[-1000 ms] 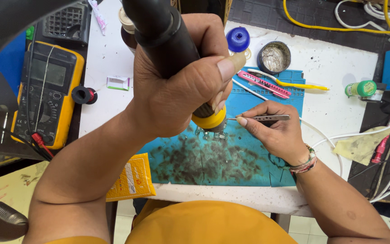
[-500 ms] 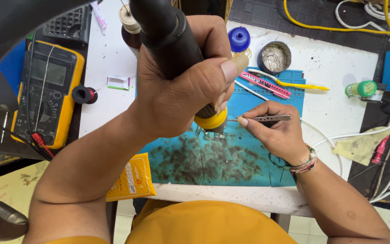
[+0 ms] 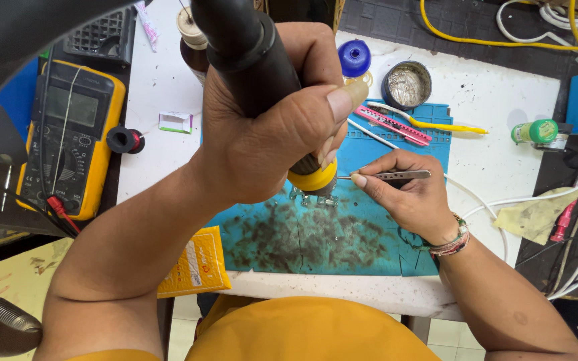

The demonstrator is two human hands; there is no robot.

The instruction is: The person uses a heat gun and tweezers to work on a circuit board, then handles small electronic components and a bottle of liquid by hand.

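Observation:
My left hand (image 3: 269,127) grips a thick black tool handle (image 3: 245,50) with a yellow collar (image 3: 312,179); its tip points down at the blue work mat (image 3: 376,234). A small metal part (image 3: 312,196) lies on the mat right under the collar, mostly hidden by it. My right hand (image 3: 406,194) pinches silver tweezers (image 3: 389,176), held level, tips pointing left to the tool's tip. The mat is stained dark in its middle.
A yellow multimeter (image 3: 71,137) lies at the left with red and black leads. Behind the mat stand a blue-capped bottle (image 3: 354,57) and a round tin (image 3: 406,85). A pink tool (image 3: 393,125), a yellow tool (image 3: 446,126), white cables (image 3: 496,207), a yellow packet (image 3: 192,264).
Both hands stay in place over the mat. The view has shifted very slightly; nothing was picked up or let go.

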